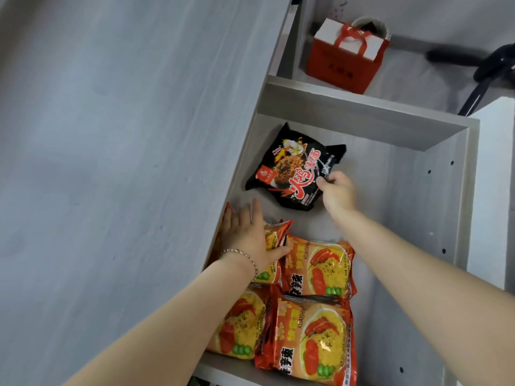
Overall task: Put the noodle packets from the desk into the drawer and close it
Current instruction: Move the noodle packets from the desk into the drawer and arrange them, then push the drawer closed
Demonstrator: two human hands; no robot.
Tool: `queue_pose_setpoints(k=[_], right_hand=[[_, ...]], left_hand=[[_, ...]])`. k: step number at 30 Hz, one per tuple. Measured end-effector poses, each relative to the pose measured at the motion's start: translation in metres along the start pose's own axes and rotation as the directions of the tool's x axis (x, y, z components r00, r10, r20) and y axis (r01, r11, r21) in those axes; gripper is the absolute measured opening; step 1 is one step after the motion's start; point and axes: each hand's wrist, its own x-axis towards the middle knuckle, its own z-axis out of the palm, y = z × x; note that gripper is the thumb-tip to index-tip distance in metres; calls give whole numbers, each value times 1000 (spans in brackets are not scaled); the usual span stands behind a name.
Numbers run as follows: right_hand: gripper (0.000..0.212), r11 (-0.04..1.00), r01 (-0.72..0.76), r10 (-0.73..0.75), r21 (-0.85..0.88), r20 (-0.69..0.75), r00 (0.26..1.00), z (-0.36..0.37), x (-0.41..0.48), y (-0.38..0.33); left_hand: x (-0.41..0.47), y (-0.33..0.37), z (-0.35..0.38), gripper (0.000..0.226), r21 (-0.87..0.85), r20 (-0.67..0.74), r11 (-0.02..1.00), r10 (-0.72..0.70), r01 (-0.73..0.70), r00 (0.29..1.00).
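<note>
The grey drawer (446, 190) is pulled open below the desk top (111, 162). A black noodle packet (289, 165) lies in its far part, and my right hand (338, 193) pinches its near right edge. Several orange noodle packets (315, 332) lie in rows in the near part of the drawer. My left hand (248, 235) lies flat, fingers spread, on an orange packet (274, 238) at the drawer's left side, half under the desk edge.
A red and white gift bag (345, 57) stands on the floor beyond the drawer. Black chair legs (479, 68) show at the top right. The drawer's right half has bare floor.
</note>
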Motion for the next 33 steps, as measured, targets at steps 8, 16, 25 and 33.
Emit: queue_pose_setpoints(k=[8,16,25,33], right_hand=[[9,977,174,-119,-123,359,926,22,-21,5],[26,936,233,-68,-264,514,855,8,-28,-2],[21,952,211,-119,-223,367,923,-86,-75,-4],[46,744,209,-305,-634,-45,951,-175,-102,3]], left_hand=[[0,-4,9,67,-143,-204,986,54,-84,977],[25,3,-10,63,71,49,997,-37,33,998],[-3,42,-69,30,101,-141,993,76,-62,987],[-29,-6,-75,62,46,-430,995,96,-85,898]])
